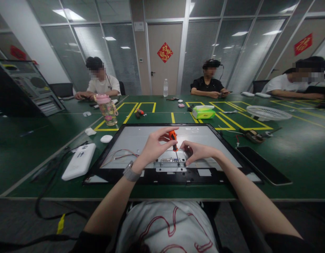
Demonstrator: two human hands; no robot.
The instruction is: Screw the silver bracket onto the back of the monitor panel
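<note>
The small orange-handled screwdriver (173, 137) stands nearly upright over the lower middle of a large flat display panel with a black frame and silver-grey metal back (141, 138). Its thin shaft points down at a narrow metal strip carrying a circuit board (169, 161). The left hand (154, 147) is closed around the handle, thumb and fingertips pinching it near the top. The right hand (198, 151) rests its curled fingertips on the panel just beside the tip; I cannot tell whether it pinches something tiny or only steadies the spot. The driver looks light and stiff, and its ribbed handle is the natural place to hold it. The slim tip would probably slip off a screw head if tilted. The panel looks broad, thin and fragile, better taken by its frame than by its back. One bundle of thin red and pale wires (120, 153) trails across the panel's left side. On the dark green table (296, 147) around it lie one white rounded box (79, 161), one black phone (262, 165), one clear drinking cup with a pink lid (107, 109), one green tissue pack (204, 113), one white fan grille (267, 113) and one clear plastic bottle (165, 88). A second red-handled tool (140, 112) seems to lie farther back, though it is too small to be sure. Three other people sit along the far side.
</note>
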